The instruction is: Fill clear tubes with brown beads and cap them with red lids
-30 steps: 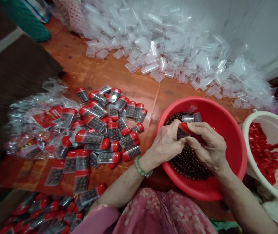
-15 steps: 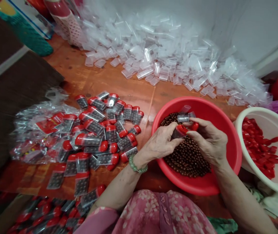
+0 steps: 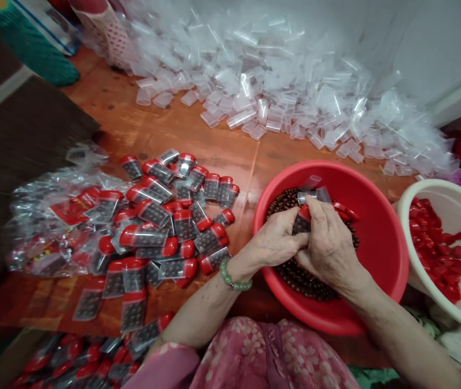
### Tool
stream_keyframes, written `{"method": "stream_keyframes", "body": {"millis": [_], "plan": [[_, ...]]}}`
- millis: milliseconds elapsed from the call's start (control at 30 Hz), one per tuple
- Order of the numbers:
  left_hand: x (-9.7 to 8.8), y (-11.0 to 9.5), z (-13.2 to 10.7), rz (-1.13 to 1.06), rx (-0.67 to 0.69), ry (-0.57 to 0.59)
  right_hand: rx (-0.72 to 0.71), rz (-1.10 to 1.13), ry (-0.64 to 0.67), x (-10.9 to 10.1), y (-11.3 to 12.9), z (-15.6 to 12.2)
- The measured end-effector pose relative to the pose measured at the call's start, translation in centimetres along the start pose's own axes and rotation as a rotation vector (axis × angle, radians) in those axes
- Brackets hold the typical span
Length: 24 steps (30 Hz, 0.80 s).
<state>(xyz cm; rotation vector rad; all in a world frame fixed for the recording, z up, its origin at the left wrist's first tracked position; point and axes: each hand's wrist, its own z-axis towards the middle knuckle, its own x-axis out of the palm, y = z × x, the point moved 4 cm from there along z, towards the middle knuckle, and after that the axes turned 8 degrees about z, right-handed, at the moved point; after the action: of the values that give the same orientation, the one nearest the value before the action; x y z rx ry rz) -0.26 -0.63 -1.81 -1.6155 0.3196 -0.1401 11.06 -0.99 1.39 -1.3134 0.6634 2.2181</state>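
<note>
Over the red basin (image 3: 384, 254) of glossy brown beads (image 3: 311, 278), my two hands meet at a small clear plastic container (image 3: 301, 224) with dark contents and a red cap. My left hand (image 3: 277, 237), wearing a green bead bracelet on its wrist, is closed around the container's body. The fingers of my right hand (image 3: 331, 248) are closed over its cap end and hide part of it. Just beyond my fingers, a few clear empty containers (image 3: 323, 194) rest in the basin. Several red caps (image 3: 347, 212) lie beside my right hand.
Filled red-capped containers (image 3: 151, 235) are piled on the wooden floor at left, near a clear plastic bag (image 3: 58, 216). Empty clear containers (image 3: 250, 102) form a heap along the wall. At right, a white tub (image 3: 411, 189) holds red caps. A dark wooden piece (image 3: 24, 140) stands far left.
My right hand has moved left and closed over the container's capped end. Red caps now show in the basin beside it. The view has shifted slightly.
</note>
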Motion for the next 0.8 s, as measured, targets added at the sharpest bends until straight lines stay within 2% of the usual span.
{"method": "stream_keyframes", "body": {"millis": [267, 500, 667, 800], "plan": [[0.2, 0.0, 0.0, -0.033, -0.047, 0.007, -0.079, -0.038, 0.028, -0.3, -0.4, 0.4], [0.3, 0.1, 0.0, -0.050, -0.028, 0.022, -0.110, -0.023, 0.009, -0.3, -0.9, 0.1], [0.5, -0.2, -0.1, 0.039, 0.063, -0.101, -0.157, 0.117, 0.064, 0.0, -1.2, -0.1], [-0.7, -0.3, -1.6, 0.117, 0.046, -0.258, -0.153, 0.257, 0.091, -0.4, -1.6, 0.1]]}}
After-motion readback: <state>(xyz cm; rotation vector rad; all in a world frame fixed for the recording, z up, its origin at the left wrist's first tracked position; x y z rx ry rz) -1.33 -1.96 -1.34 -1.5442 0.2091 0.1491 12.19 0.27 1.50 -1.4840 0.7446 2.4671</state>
